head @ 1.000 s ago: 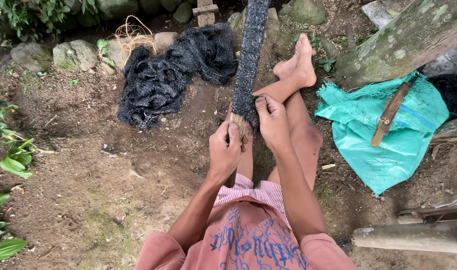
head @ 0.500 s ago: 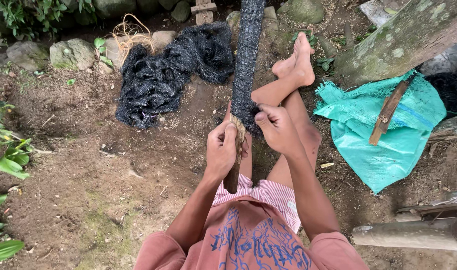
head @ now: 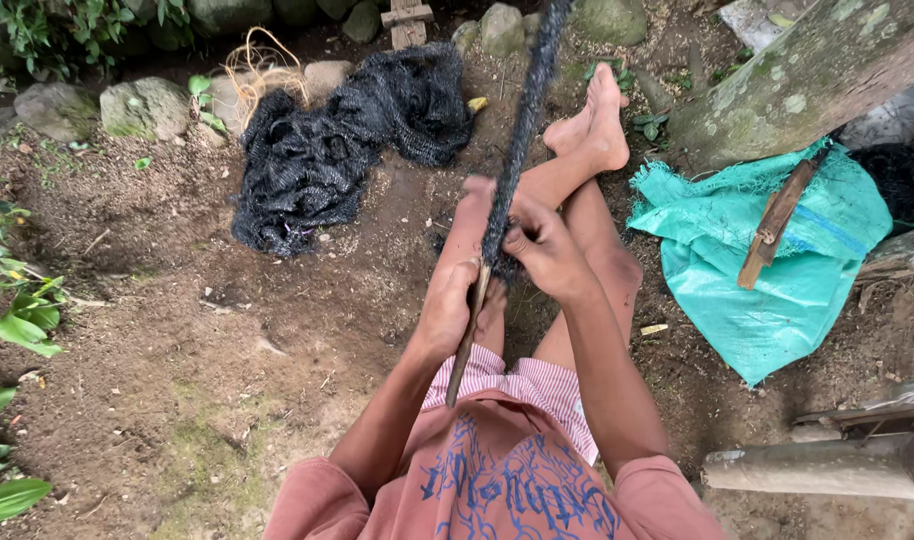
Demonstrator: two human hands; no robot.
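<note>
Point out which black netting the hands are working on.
The taut bundled strand of netting gripped by the right hand, not the loose heap of netting lying on the dirt.

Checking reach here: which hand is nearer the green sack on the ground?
Right. The right hand grips the black net strand, closer to the green sack; the left hand lies farther away.

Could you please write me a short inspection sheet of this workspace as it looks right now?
Surface: bare dirt ground, some moss.
Job's things: twisted black net strand running up out of frame; thin stick against its lower end.
Clutter: heap of black netting; teal sack with a wooden-handled tool on it; log.
Grippers: left hand shut on the stick; right hand shut on the strand.
Cables: pale cord coil by the stones.
Surroundings: stones, leafy plants, tree trunk.
</note>
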